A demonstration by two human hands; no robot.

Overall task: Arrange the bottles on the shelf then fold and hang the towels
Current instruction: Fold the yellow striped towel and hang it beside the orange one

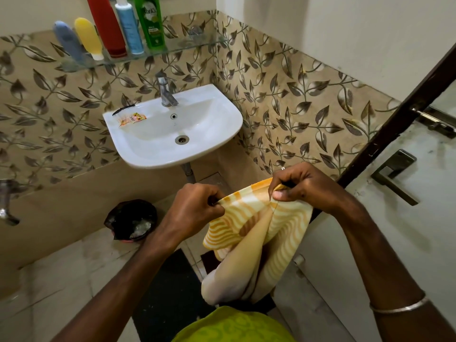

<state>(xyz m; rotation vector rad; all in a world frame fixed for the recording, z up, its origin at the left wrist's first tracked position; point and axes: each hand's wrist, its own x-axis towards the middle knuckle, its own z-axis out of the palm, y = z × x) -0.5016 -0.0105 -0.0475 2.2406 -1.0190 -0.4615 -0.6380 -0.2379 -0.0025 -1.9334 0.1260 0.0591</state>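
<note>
An orange-and-cream striped towel [256, 233] hangs in front of me, held by its top edge. My left hand [192, 206] pinches the left corner and my right hand [306, 186] pinches the right corner, a short gap apart. The cloth sags between them and drapes down. A green patterned towel [232, 327] lies at the bottom edge of the view, close to my body. On the glass shelf [172, 49] above the sink stand several bottles: a blue one [69, 43], a yellow one [88, 37], a red one [107, 25], a light blue one [129, 28] and a green one [150, 21].
A white sink [212, 119] with a tap [165, 91] is fixed to the leaf-patterned wall; sachets [132, 118] lie on its rim. A bin with a black liner [130, 219] sits on the floor. A door [407, 193] with handle and bolt is at right. A dark mat [170, 292] lies underfoot.
</note>
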